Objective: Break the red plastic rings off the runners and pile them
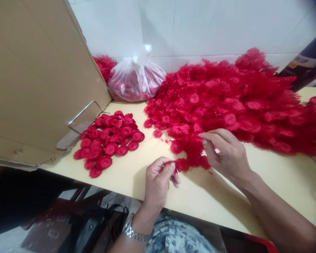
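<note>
My left hand [159,181], with a metal watch [133,230] on its wrist, pinches a red fringed flower disc [173,165] between thumb and fingers, just over the table's front part. To its right, my right hand [228,153] has thumb and forefinger closed together at the near edge of a big heap of red fringed flower discs [226,102]. Whether something small sits in that pinch I cannot make out. A smaller pile of red round discs with toothed rims [110,137] lies left of my hands.
A tall cardboard sheet [42,80] stands at the left, with a bent metal wire [81,112] against it. A tied clear plastic bag [137,80] of red pieces rests by the tiled wall [173,28]. A dark object [305,59] leans at the far right on the pale yellow table [139,161].
</note>
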Tool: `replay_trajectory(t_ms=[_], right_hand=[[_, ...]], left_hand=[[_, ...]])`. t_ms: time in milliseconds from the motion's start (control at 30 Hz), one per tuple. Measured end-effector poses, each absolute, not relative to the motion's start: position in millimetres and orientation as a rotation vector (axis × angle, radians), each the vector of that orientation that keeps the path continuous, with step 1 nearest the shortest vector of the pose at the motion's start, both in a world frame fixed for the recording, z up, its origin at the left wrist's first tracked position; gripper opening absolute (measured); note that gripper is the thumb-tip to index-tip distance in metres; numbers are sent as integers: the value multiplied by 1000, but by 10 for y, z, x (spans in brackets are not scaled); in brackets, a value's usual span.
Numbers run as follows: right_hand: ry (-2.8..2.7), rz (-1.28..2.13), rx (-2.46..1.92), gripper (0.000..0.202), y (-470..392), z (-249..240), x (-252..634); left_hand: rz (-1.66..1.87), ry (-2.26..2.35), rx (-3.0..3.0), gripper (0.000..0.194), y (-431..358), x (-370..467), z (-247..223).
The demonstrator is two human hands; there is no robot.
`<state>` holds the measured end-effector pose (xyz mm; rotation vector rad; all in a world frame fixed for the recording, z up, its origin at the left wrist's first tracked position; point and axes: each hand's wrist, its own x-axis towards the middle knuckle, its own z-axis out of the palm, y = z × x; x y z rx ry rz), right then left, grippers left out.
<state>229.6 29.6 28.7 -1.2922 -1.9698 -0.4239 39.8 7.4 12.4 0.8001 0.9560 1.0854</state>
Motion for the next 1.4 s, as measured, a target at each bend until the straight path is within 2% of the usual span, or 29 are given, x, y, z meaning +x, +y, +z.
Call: replay_trajectory(t_ms=[133, 300, 467, 567, 733, 1000, 1100, 1233, 1300, 1400], right_hand=[[-1967, -189, -1164, 16, 231, 360, 2160], [-1966, 308, -1062, 8, 125, 420, 1984], [-1989, 711, -1043, 10, 108, 364, 1930], [-2000, 789, -1077, 10, 119, 331, 1953], [-1986, 688, -1094, 12, 115, 340, 1961], [-1818, 532, -1152, 15, 114, 392, 2001], [-1666, 275, -1375, 14, 202, 376, 2214], [-1953, -248, -1766, 13, 316, 300, 2453], [-2029, -429, -1792, 15, 334, 266, 2486], [-1992, -447, -1608, 16, 324, 254, 2456]], left_hand=[[1068, 962, 853, 28, 79, 413, 99], [1045, 1020, 942, 39, 78, 451, 43], [1030, 1005, 1057, 41, 54, 469, 42], [984, 988, 1195, 40, 51, 431, 79], [870, 945, 1234, 29, 36, 349, 66], [1121, 908, 988, 28, -36, 345, -20], [1211, 962, 911, 25, -21, 271, -4], [1087, 1000, 868, 14, 22, 251, 52], [1073, 1018, 780, 13, 45, 293, 101], [1080, 1024, 701, 12, 72, 359, 163]])
